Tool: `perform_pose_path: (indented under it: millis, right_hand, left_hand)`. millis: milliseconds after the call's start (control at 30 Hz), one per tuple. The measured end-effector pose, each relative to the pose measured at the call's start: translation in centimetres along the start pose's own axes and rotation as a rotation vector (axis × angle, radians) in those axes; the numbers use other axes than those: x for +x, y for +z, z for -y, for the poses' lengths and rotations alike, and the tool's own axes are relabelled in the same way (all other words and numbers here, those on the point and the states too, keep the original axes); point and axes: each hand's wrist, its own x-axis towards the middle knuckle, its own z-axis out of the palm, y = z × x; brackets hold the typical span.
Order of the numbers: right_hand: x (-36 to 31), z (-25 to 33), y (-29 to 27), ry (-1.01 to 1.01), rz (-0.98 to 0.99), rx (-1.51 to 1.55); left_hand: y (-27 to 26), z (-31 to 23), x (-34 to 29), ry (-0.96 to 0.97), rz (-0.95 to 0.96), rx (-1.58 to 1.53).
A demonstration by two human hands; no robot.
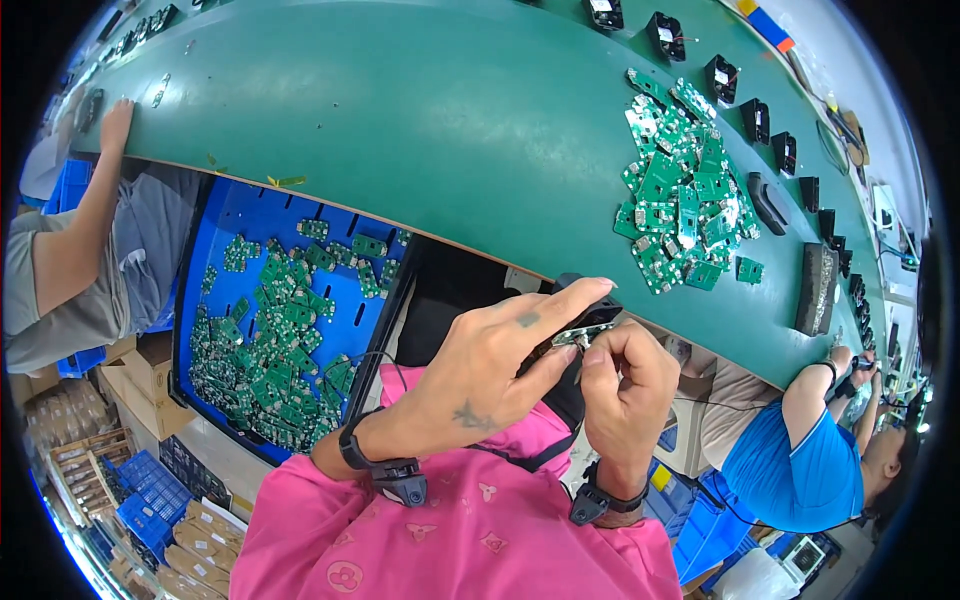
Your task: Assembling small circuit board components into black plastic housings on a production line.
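Observation:
Just off the table's near edge, my left hand (495,355) grips a black plastic housing (598,317) between its fingers and thumb. A small circuit board (582,335) shows at the near side of that housing. My right hand (632,385) is closed beside it, thumb and forefinger pinched at the board's edge; what they hold there is too small to make out. Beyond my hands, a heap of loose green circuit boards (685,195) lies on the green tabletop (440,130).
A blue tray (350,225) full of circuit boards stands below the table edge at left. Black housings (722,78) line the table's far side, with a curved black piece (768,203) near the heap. Co-workers sit at left (70,250) and right (800,460).

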Motion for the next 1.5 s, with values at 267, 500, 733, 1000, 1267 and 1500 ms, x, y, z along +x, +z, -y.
perform_pose_path:
  millis: [267,500,733,1000,1267,1500]
  right_hand:
    - [0.5,-0.3,-0.1,-0.024,-0.008,-0.016]
    - [1.0,-1.4,0.0,-0.160,0.011,-0.102]
    - [3.3,-0.6,-0.2,-0.214,0.075,-0.135]
    - [6.1,0.4,-0.7,-0.171,0.083,-0.060]
    - [6.6,1.7,0.4,-0.256,-0.060,0.099]
    - [5.8,0.8,0.3,-0.123,-0.040,0.249]
  left_hand:
    - [0.3,-0.2,0.5,-0.001,0.030,0.124]
    - [1.2,-0.5,0.6,0.021,-0.059,0.291]
    - [0.4,1.4,1.6,-0.120,-0.095,-0.131]
    - [-2.4,0.1,3.2,-0.209,-0.048,-0.347]
    - [-2.2,-0.8,4.7,-0.118,-0.175,0.010]
    - [-1.0,-1.0,5.6,-0.044,-0.195,0.098]
